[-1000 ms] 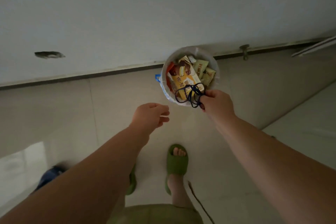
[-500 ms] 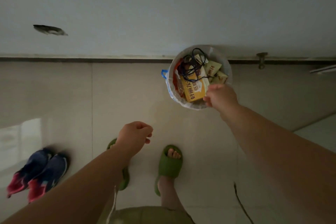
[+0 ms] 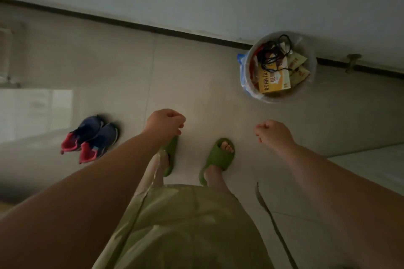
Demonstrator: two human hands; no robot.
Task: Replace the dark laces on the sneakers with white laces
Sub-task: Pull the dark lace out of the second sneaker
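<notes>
The dark laces (image 3: 276,55) lie tangled on top of the rubbish in a round bin (image 3: 313,76) by the wall. A pair of dark blue sneakers (image 3: 93,137) with pink heels stands on the floor to the left. My left hand (image 3: 165,123) is curled above my left foot, and a pale strip that looks like the white laces (image 3: 153,168) hangs down from it. Over the floor below the bin, my right hand (image 3: 273,133) is curled in a loose fist and holds nothing.
I stand on a tiled floor in green slippers (image 3: 218,157), facing a white wall with a dark skirting line (image 3: 175,33). A doorstop (image 3: 352,62) sticks out right of the bin. A thin dark cord (image 3: 269,214) lies on the floor at lower right.
My right hand let the dark laces go into the bin and drew back towards me. The view swung left, and the sneakers came into sight.
</notes>
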